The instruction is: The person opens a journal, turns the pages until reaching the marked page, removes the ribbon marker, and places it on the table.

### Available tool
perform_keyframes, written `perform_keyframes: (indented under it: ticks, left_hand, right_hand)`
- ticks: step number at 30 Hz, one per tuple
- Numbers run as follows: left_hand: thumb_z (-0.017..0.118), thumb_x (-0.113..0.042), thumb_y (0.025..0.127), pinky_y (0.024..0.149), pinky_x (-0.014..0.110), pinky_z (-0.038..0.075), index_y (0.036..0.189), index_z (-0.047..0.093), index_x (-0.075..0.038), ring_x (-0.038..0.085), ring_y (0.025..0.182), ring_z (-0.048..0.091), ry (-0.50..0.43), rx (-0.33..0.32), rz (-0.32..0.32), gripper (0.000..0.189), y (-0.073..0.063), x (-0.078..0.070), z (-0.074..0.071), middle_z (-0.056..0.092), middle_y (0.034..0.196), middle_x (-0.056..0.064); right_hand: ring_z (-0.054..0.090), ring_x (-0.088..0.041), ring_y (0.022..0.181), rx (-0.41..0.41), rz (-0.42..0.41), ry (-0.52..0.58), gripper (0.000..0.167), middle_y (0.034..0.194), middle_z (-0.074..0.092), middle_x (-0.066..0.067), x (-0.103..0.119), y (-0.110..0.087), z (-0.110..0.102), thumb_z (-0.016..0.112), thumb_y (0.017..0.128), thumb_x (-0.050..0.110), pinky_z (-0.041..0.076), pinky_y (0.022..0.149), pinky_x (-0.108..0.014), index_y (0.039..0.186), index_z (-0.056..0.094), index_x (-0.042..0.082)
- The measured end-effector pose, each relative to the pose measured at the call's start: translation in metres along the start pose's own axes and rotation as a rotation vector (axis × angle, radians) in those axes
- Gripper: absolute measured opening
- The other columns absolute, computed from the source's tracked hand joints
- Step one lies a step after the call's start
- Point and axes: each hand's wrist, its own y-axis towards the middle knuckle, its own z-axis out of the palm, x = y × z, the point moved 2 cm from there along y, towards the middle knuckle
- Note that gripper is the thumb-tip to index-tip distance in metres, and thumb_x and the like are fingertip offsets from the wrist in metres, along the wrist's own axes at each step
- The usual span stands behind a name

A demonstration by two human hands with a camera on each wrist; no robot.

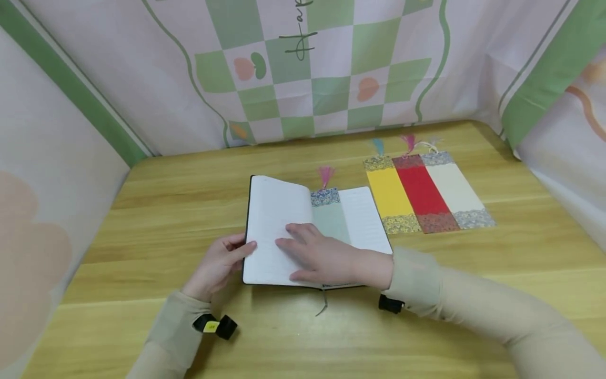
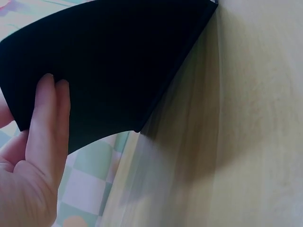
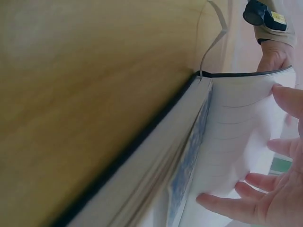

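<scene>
An open notebook point(image 1: 276, 210) with a black cover has its left side raised off the table. My left hand point(image 1: 220, 266) grips that side at the edge, thumb on the page and fingers behind the black cover point(image 2: 109, 61). Across the lower middle reaches my right hand point(image 1: 326, 258), its spread fingertips on the left page point(image 3: 236, 127). A pale green bookmark point(image 1: 333, 221) with blue patterned ends and a pink tassel point(image 1: 325, 175) lies on the right page along the fold, partly hidden by the right hand.
Yellow point(image 1: 390, 189), red point(image 1: 423, 192) and cream point(image 1: 456, 189) bookmarks with tassels lie side by side right of the notebook. A grey ribbon point(image 1: 324, 304) hangs from its spine. Behind the wooden table point(image 1: 165, 210) hangs a checked curtain point(image 1: 331, 58).
</scene>
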Motion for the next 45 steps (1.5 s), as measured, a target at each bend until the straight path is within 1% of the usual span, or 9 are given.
perform_keyframes:
  ticks: [4, 7, 10, 13, 17, 21, 27, 36, 45]
  left_hand:
    - [0.055, -0.008, 0.094, 0.065, 0.02, 0.049, 0.125, 0.052, 0.013, 0.006, 0.069, 0.052, 0.041, -0.004, -0.005, 0.038, -0.001, 0.002, 0.002, 0.063, 0.091, -0.005]
    - [0.056, -0.006, 0.093, 0.064, 0.019, 0.046, 0.124, 0.052, 0.014, 0.005, 0.061, 0.045, 0.046, 0.01, -0.003, 0.038, -0.002, 0.001, 0.005, 0.063, 0.09, -0.004]
    - [0.055, -0.005, 0.093, 0.062, 0.019, 0.043, 0.123, 0.053, 0.015, 0.006, 0.057, 0.037, 0.049, 0.013, 0.005, 0.036, -0.002, 0.0, 0.007, 0.063, 0.089, -0.004]
    - [0.055, -0.005, 0.093, 0.063, 0.019, 0.044, 0.122, 0.053, 0.016, 0.006, 0.06, 0.04, 0.05, 0.014, 0.012, 0.036, -0.002, -0.002, 0.008, 0.063, 0.089, -0.004]
    - [0.056, -0.005, 0.093, 0.066, 0.02, 0.049, 0.122, 0.052, 0.016, 0.005, 0.069, 0.051, 0.047, 0.013, 0.015, 0.036, -0.003, -0.002, 0.007, 0.064, 0.09, -0.004]
    - [0.056, -0.005, 0.093, 0.063, 0.019, 0.046, 0.122, 0.052, 0.016, 0.005, 0.065, 0.047, 0.053, 0.014, 0.018, 0.036, -0.002, -0.002, 0.006, 0.064, 0.09, -0.005]
    - [0.056, -0.006, 0.093, 0.067, 0.021, 0.049, 0.122, 0.052, 0.016, 0.006, 0.068, 0.049, 0.052, 0.021, 0.019, 0.037, -0.001, -0.001, 0.005, 0.064, 0.091, -0.005]
    - [0.057, -0.006, 0.093, 0.064, 0.02, 0.046, 0.121, 0.054, 0.014, 0.007, 0.065, 0.045, 0.068, 0.001, 0.002, 0.035, 0.0, -0.001, 0.005, 0.063, 0.089, -0.005]
    - [0.057, -0.006, 0.093, 0.063, 0.02, 0.044, 0.12, 0.055, 0.014, 0.008, 0.064, 0.044, 0.071, 0.008, 0.003, 0.034, 0.0, 0.001, 0.003, 0.063, 0.088, -0.005]
  right_hand:
    - [0.028, -0.034, 0.136, 0.001, 0.028, 0.047, 0.061, 0.149, 0.029, -0.02, -0.003, -0.001, -0.003, 0.057, 0.093, 0.038, 0.036, 0.107, -0.046, 0.144, 0.038, 0.01]
    - [0.031, -0.034, 0.136, -0.069, 0.093, 0.145, 0.058, 0.147, 0.034, -0.018, -0.012, -0.004, -0.011, 0.057, 0.093, 0.037, 0.031, 0.11, -0.049, 0.141, 0.042, 0.008]
    - [0.041, -0.035, 0.129, -0.183, 0.21, 0.282, 0.056, 0.143, 0.039, -0.019, -0.03, -0.01, -0.023, 0.058, 0.093, 0.033, 0.038, 0.104, -0.051, 0.139, 0.043, 0.005]
    - [0.045, -0.037, 0.123, -0.253, 0.369, 0.427, 0.058, 0.143, 0.038, -0.021, -0.053, -0.017, -0.034, 0.057, 0.093, 0.03, 0.045, 0.096, -0.05, 0.141, 0.039, 0.003]
    - [0.042, -0.041, 0.125, -0.216, 0.563, 0.616, 0.064, 0.146, 0.03, -0.025, -0.081, -0.027, -0.042, 0.056, 0.094, 0.029, 0.048, 0.094, -0.049, 0.146, 0.028, 0.002]
    - [0.044, -0.039, 0.124, -0.098, 0.675, 0.796, 0.072, 0.144, 0.028, -0.028, -0.095, -0.032, -0.04, 0.056, 0.094, 0.027, 0.049, 0.094, -0.044, 0.148, 0.015, 0.002]
    - [0.051, -0.033, 0.113, -0.024, 0.716, 0.938, 0.071, 0.133, 0.036, -0.028, -0.101, -0.029, -0.03, 0.056, 0.093, 0.015, 0.054, 0.086, -0.037, 0.147, 0.012, 0.0]
    - [0.054, -0.015, 0.071, -0.056, 0.725, 0.84, 0.065, 0.103, 0.05, -0.014, -0.102, -0.022, -0.02, 0.057, 0.09, 0.001, 0.056, 0.064, -0.028, 0.145, 0.022, 0.001]
    - [0.055, -0.015, 0.08, -0.086, 0.678, 0.857, 0.066, 0.108, 0.051, -0.015, -0.113, -0.031, -0.027, 0.056, 0.092, 0.004, 0.055, 0.068, -0.028, 0.149, 0.023, 0.006]
